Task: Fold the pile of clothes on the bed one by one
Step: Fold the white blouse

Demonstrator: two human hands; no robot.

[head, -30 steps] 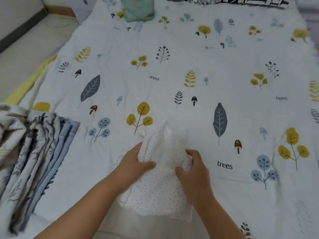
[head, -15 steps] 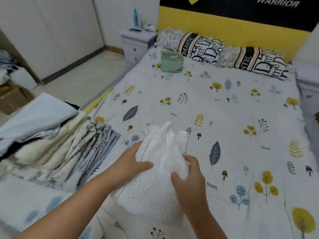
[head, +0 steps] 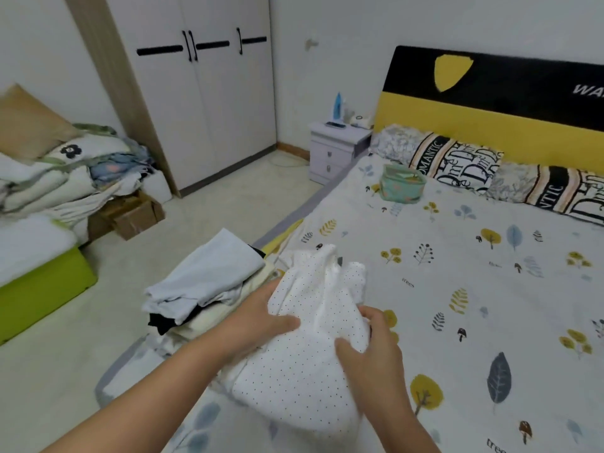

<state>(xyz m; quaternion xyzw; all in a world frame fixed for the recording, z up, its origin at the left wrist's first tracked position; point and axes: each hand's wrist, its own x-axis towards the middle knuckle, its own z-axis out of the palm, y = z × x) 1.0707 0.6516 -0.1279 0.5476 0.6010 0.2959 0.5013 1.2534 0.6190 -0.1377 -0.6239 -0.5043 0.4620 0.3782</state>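
View swung up and left since earlier, wardrobe [head: 209, 103] now visible; left hand [head: 261, 317] and right hand [head: 372, 348], fingers closed on dotted white garment [head: 310, 348], above bed [head: 474, 289] edge; clothes pile [head: 202, 289] just left; open bedspread right

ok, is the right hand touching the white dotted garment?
Touching. The head view shows the right hand with its fingers curled into the white dotted garment, thumb pressed on the cloth.

Head-worn, close above both hands [head: 327, 341], facing forward and down across the bed [head: 490, 289] toward the headboard [head: 490, 119].
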